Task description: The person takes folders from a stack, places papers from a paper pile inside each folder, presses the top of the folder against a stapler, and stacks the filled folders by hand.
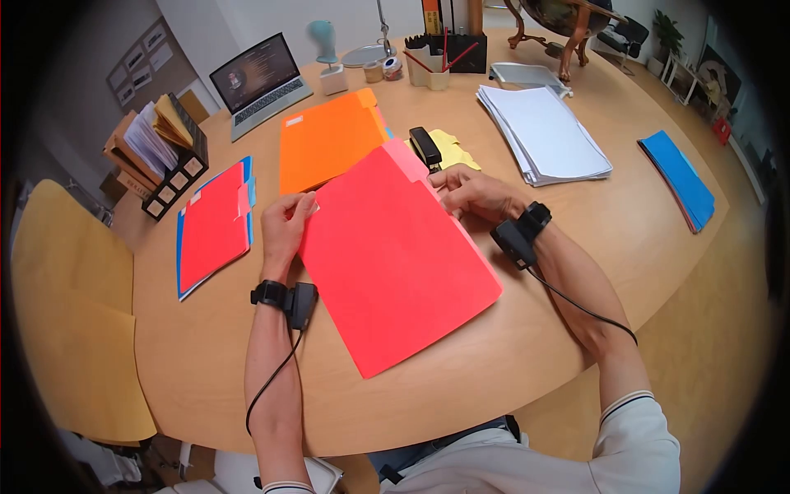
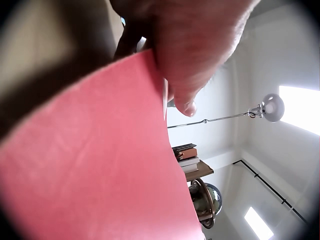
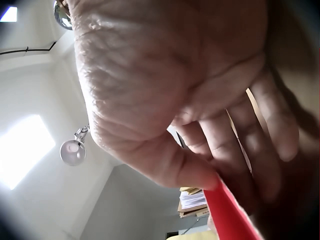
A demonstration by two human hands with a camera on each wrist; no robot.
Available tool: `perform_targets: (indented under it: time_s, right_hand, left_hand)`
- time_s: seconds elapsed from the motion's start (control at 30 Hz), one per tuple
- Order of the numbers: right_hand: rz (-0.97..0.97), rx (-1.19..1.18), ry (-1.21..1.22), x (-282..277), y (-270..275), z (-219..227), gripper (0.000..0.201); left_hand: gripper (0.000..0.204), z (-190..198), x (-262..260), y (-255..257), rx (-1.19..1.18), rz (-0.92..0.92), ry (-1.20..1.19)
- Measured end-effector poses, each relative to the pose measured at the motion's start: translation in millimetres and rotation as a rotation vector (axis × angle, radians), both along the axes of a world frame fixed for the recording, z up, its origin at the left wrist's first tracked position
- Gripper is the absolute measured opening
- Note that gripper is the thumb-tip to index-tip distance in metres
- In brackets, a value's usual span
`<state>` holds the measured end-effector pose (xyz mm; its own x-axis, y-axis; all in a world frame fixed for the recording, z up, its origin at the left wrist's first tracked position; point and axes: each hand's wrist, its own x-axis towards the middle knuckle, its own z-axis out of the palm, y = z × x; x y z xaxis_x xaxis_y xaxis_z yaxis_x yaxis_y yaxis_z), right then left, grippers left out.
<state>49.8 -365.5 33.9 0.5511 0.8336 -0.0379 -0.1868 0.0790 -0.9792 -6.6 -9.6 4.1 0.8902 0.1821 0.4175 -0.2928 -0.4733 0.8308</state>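
A red file folder (image 1: 403, 263) with a lighter tab slants across the front of the desk between both hands. My left hand (image 1: 284, 224) pinches its left edge near the upper corner, thumb on top. On the opposite edge, beside the tab, my right hand (image 1: 484, 194) grips the folder between thumb and fingers. In the right wrist view the thumb (image 3: 187, 170) presses the red edge against the curled fingers. The left wrist view is largely filled by the folder's pinkish face (image 2: 105, 150). Behind it lie an orange folder stack (image 1: 329, 140) and a black stapler (image 1: 425, 148).
Red and blue folders (image 1: 216, 226) lie at left, near a file holder (image 1: 177, 177) of papers. A laptop (image 1: 259, 86) stands behind. White paper (image 1: 543, 136) and blue folders (image 1: 679, 181) lie at right. Yellow paper (image 1: 453, 148) sits by the stapler; a pen organizer (image 1: 432, 74) is farther back.
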Motion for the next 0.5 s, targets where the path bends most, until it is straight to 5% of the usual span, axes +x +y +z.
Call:
perform_targets:
  time_s: [0.03, 0.1, 0.3, 0.4, 0.5]
  right_hand:
    - [-0.020, -0.003, -0.028, 0, 1, 1, 0.017]
    - [-0.046, -0.076, -0.058, 0, 4, 0, 0.016]
    - [-0.101, -0.165, -0.084, 0, 9, -4, 0.011]
    - [-0.171, -0.057, 0.009, 4, 6, -12, 0.010]
    - [-0.234, 0.007, 0.056, 7, 7, -14, 0.010]
  left_hand:
    - [0.024, 5, -3, -3, 0.000, 0.003, 0.000]
    - [0.029, 17, -11, -8, 0.367, 0.100, 0.137]
    - [0.032, 10, -6, -21, 0.413, 0.033, 0.193]
    - [0.029, -1, -2, -28, 0.195, -0.001, -0.060]
    - [0.030, 2, -4, -29, 0.044, -0.065, -0.019]
